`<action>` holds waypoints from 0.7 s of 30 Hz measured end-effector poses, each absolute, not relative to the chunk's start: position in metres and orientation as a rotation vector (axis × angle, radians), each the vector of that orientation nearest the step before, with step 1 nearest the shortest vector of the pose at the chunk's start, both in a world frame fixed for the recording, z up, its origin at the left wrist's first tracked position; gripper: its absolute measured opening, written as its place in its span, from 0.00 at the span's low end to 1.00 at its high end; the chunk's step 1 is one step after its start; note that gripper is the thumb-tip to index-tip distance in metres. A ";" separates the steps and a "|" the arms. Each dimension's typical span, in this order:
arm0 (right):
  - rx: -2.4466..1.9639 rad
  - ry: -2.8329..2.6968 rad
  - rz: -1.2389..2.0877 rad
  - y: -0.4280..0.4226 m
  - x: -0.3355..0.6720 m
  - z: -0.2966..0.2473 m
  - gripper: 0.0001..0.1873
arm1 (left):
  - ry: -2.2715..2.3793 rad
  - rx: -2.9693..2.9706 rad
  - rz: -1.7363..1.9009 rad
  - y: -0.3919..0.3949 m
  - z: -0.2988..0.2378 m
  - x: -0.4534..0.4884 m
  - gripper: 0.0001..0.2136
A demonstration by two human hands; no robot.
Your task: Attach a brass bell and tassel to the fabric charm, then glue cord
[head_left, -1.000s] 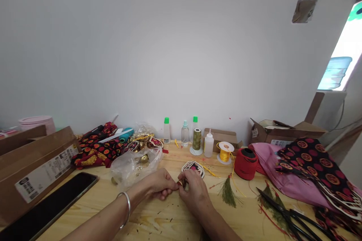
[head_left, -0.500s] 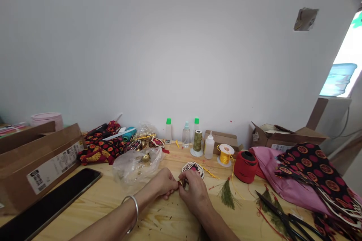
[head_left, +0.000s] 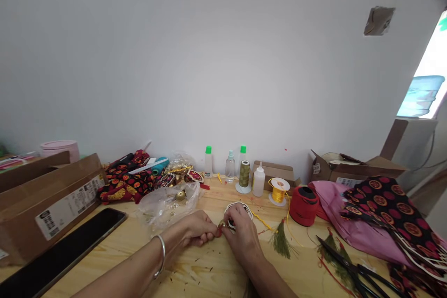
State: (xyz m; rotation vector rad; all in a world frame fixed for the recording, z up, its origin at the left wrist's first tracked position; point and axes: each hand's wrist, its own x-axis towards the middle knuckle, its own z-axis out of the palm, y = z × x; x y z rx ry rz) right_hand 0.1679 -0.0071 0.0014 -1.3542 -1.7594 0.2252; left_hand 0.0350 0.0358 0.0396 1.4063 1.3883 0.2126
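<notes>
L hand [head_left: 200, 227] and R hand [head_left: 240, 235] are meeting in the lower centre of the frame, a little above the table [head_left: 188, 270] or on it; exact contact I cannot tell. Btw. their fingertips is the gold piece [head_left: 224, 224], prob. a small bell, w/ a red bit [head_left: 219, 231] on its left side. L hand has a narrow grip: thumb and forefinger pinch the red bit, other fingers are curled. R hand also has a narrow grip, thumb and fingers around the gold piece, so this one is partly hidden.

Just behind the R hand lies the patch [head_left: 249, 213], partly covered by it; yellow cord [head_left: 261, 220] goes from there to the right, toward the green tassel [head_left: 282, 240]. Left of centre, near the L hand, is the clear bag [head_left: 164, 205] w/ a gold bell [head_left: 180, 195]. L wrist wears a bracelet [head_left: 162, 253]. Phone [head_left: 70, 249] lies lower left, scissors [head_left: 344, 260] lower right, red spool [head_left: 303, 207] right of centre.
</notes>
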 end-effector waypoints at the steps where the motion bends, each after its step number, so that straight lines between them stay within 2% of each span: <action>1: -1.332 -1.792 0.201 -0.008 0.169 0.003 0.10 | 1.377 1.397 0.218 0.036 0.039 0.034 0.10; 9: -1.392 -2.030 -0.058 -0.017 0.166 0.011 0.08 | 1.313 1.365 0.273 0.035 0.038 0.032 0.11; 21: -1.404 -2.050 -0.047 -0.018 0.167 0.011 0.11 | 1.259 1.398 0.297 0.035 0.035 0.029 0.13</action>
